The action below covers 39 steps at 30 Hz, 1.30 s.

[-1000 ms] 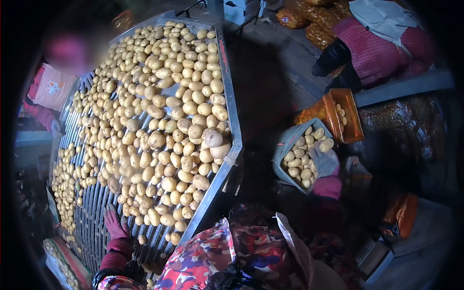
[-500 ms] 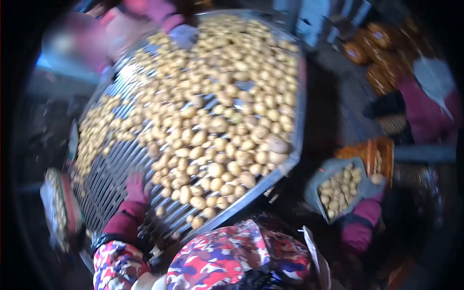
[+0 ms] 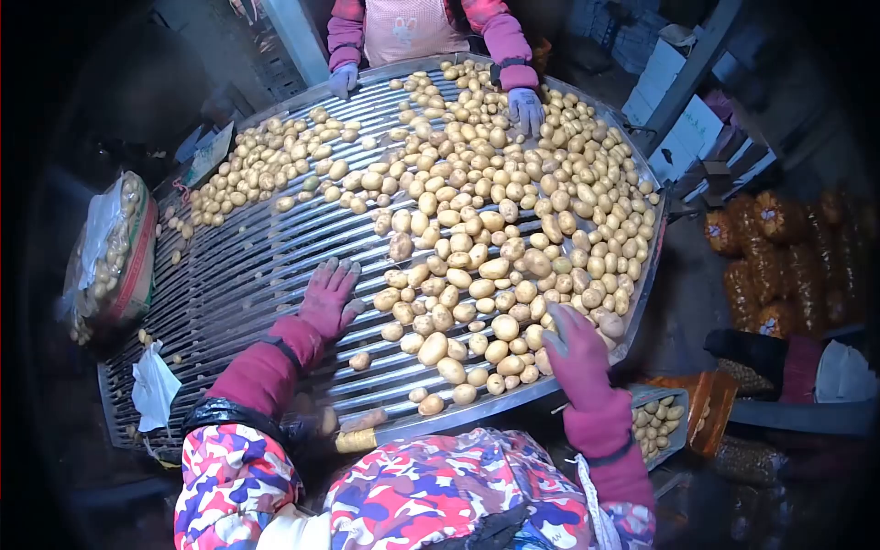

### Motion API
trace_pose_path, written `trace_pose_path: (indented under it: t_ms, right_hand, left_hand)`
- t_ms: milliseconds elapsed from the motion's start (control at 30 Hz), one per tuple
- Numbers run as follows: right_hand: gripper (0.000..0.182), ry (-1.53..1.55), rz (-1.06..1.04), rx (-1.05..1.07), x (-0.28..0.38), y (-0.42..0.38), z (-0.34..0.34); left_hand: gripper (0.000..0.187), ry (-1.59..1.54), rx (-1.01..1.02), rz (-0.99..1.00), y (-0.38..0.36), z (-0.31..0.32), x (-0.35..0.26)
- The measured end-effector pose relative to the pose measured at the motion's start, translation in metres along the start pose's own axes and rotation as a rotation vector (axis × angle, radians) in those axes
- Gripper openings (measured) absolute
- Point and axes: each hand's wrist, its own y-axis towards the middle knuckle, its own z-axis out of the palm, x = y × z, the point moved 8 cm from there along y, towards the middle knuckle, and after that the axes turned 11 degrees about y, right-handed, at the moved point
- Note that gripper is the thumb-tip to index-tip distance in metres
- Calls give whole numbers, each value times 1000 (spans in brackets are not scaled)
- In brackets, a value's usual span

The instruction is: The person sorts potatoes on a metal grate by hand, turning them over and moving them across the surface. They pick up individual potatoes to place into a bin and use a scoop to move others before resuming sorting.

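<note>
Many potatoes (image 3: 458,229) lie over the slatted metal table (image 3: 238,266), thickest at its middle and right. Gloved in pink, my left hand (image 3: 330,298) rests on the bare slats left of the pile, its fingers spread and nothing in it. My right hand (image 3: 576,341), in a matching glove, is at the near right edge of the pile, fingers apart, beside a large potato (image 3: 611,324). Whether it touches the potatoes is unclear. A grey-lined container of potatoes (image 3: 655,423) stands beside my right forearm.
Across the table a co-worker's gloved hands (image 3: 525,112) are at the far edge and on the potatoes. A filled sack (image 3: 110,252) stands at the left, near a white bag (image 3: 156,385). Orange net sacks (image 3: 779,261) and an orange crate (image 3: 713,408) are on the right.
The view has shifted and sharpened. My right hand has moved from the potato container up to the pile's near edge. More bare slats show around my left hand.
</note>
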Motion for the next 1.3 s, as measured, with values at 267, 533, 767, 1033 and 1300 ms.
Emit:
trace_pose_path:
  t_ms: [267,533,767,1033,1300]
  right_hand:
    - [36,-480,512,140,-132,105,30]
    - [58,-425,562,173,-138,101,75]
    - [19,894,518,-257,-159,74,9]
    - [31,922,518,-273,-124,73,-77]
    - [35,-764,233,492,-139,115,72]
  left_hand:
    - [76,-33,19,-6,-2,4,3]
    - [76,-19,31,-5,1,13,4]
    - [75,15,88,-3,2,11,4]
    - [80,-20,102,-10,1,3,1]
    - [78,37,133,-19,5,1,3]
